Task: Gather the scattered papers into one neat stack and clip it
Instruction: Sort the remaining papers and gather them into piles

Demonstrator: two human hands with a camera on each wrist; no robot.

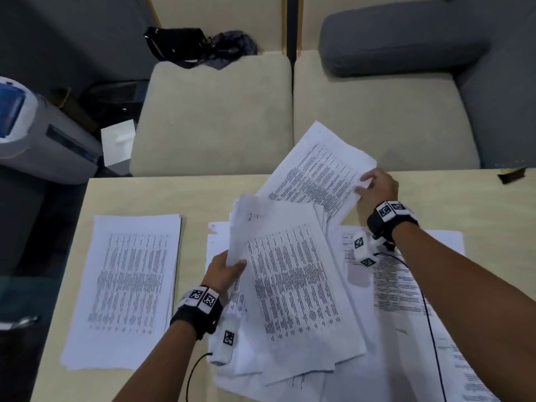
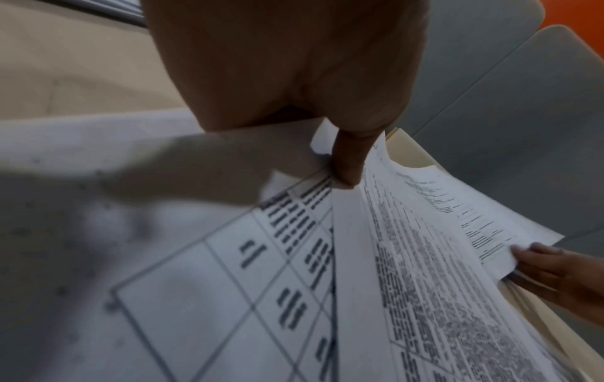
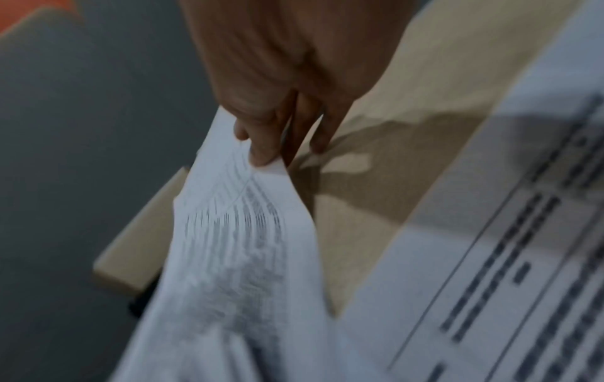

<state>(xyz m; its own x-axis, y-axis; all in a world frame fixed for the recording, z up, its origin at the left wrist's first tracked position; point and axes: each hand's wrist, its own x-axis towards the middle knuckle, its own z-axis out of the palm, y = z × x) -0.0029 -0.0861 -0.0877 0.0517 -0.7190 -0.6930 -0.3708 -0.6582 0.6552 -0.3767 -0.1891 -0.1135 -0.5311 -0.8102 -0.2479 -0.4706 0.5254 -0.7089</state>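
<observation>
Printed white papers cover a pale wooden table (image 1: pixel 139 195). My left hand (image 1: pixel 224 271) grips the left edge of a lifted bundle of sheets (image 1: pixel 293 280), thumb on top; the left wrist view shows the thumb (image 2: pixel 348 160) pressing that bundle (image 2: pixel 425 271). My right hand (image 1: pixel 377 185) pinches the corner of another raised batch (image 1: pixel 319 172) over the table's far edge; the right wrist view shows the same batch (image 3: pixel 241 232) between thumb and fingers. More loose sheets (image 1: pixel 406 280) lie under my right forearm. A separate flat pile (image 1: pixel 127 285) rests at the left. No clip is visible.
Two beige seat cushions (image 1: pixel 220 117) stand beyond the table, with a black bag (image 1: pixel 177 44) behind them and a grey cushion (image 1: pixel 400 44) at the right. A grey and blue machine (image 1: pixel 37 132) sits off the table's left. Cables trail from both wrist cameras.
</observation>
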